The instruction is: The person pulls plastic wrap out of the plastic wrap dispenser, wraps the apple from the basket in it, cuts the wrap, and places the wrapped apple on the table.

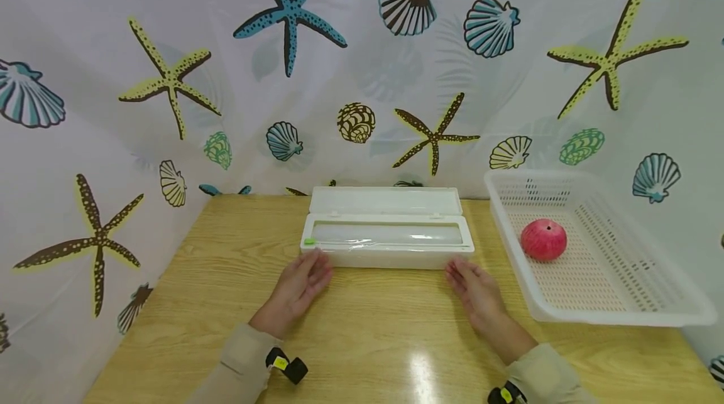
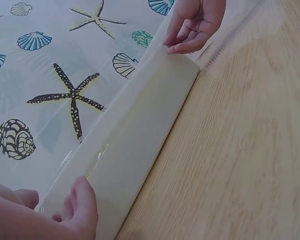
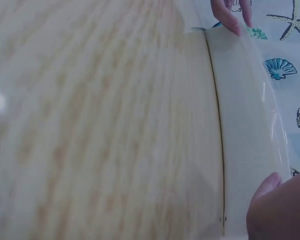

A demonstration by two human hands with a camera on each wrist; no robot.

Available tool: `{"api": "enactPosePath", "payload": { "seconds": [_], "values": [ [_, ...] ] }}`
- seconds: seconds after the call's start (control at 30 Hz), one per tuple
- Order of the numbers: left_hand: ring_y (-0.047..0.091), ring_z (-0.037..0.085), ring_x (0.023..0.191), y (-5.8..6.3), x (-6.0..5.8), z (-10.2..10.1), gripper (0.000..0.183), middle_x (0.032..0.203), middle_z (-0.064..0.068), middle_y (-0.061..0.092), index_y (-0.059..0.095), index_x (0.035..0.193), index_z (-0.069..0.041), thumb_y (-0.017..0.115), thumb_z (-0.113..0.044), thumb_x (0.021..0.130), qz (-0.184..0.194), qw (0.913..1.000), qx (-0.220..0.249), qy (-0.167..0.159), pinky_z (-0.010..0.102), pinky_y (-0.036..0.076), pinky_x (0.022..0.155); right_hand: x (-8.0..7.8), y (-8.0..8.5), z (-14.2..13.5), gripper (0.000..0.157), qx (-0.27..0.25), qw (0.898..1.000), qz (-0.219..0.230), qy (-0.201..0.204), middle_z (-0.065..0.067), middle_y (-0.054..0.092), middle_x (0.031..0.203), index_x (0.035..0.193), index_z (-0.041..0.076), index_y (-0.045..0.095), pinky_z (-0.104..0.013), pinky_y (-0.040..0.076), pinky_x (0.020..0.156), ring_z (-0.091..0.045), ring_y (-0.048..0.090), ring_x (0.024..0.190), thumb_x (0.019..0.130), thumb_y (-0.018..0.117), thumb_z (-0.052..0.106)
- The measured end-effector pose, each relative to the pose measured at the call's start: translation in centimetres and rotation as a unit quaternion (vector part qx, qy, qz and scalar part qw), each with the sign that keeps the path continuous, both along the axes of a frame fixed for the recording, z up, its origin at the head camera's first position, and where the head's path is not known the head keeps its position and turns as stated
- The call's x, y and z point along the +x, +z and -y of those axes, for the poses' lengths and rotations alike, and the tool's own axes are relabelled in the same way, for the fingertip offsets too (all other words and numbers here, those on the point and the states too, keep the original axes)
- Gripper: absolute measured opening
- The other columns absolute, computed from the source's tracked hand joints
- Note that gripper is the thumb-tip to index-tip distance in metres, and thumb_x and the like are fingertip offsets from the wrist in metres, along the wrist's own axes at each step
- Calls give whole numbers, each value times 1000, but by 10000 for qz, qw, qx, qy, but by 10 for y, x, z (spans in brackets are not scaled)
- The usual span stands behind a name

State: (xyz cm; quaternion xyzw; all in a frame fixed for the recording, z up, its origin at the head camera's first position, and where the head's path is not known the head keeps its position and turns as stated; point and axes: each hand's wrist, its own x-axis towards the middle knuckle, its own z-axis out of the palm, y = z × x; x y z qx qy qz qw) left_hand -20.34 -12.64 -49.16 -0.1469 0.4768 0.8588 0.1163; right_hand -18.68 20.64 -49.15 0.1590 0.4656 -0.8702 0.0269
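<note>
A white cling film dispenser (image 1: 390, 259) lies near the back of the table, its lid (image 1: 386, 201) raised and a roll of cling film (image 1: 387, 234) inside. A small green slide cutter (image 1: 309, 241) sits at the left end of its front edge. Glossy clear film (image 2: 101, 154) shows along that edge. My left hand (image 1: 300, 281) is at the dispenser's front left corner, thumb and fingers pinching at the film's edge. At the front right corner, my right hand (image 1: 476, 291) pinches there too, thumb and forefinger close together in the left wrist view.
On the right stands a white plastic basket (image 1: 511, 266) holding a red round fruit (image 1: 543, 240). A cloth (image 1: 351, 65) printed with starfish and shells hangs behind the wooden table (image 1: 373, 341) and along its sides.
</note>
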Motion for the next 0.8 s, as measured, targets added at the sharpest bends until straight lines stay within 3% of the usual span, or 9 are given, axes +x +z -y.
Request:
{"api": "enactPosePath", "payload": {
  "seconds": [0.17,0.3,0.5,0.7,0.8],
  "values": [
    [57,23,106,2,-2,-6,35,114,12,56,48,117,-4,56,-28,94,64,9998,143,-137,34,46,92,2,4,-3,14,-257,9996,-72,-107,-4,67,87,87,6,61,-27,45,91,-14,64,89,95,50,4],
    [58,23,105,1,-4,-8,30,112,11,57,49,114,-5,54,-27,95,151,9994,293,-63,34,46,91,4,7,-4,12,-235,9996,-138,-50,-4,66,88,92,6,60,-27,45,92,-14,64,90,96,49,4],
    [58,23,105,0,-6,-10,29,110,11,58,51,113,-4,54,-26,95,258,9987,446,1,35,46,91,5,11,-5,16,-432,9988,-241,-11,-3,66,84,88,6,63,-24,47,88,-12,64,85,95,50,3],
    [59,24,103,1,-5,-14,42,105,12,60,50,115,0,56,-35,93,381,9984,187,-380,37,46,91,7,14,-9,14,-717,9965,-391,161,-4,66,86,88,6,63,-22,47,87,-12,64,85,95,51,4],
    [53,30,113,1,-5,-17,56,116,18,54,42,125,4,54,-40,93,321,9971,257,-635,39,44,93,6,16,-9,14,-851,9953,-427,193,-4,66,86,88,6,63,-21,47,86,-11,63,84,95,51,5]
  ]
}}
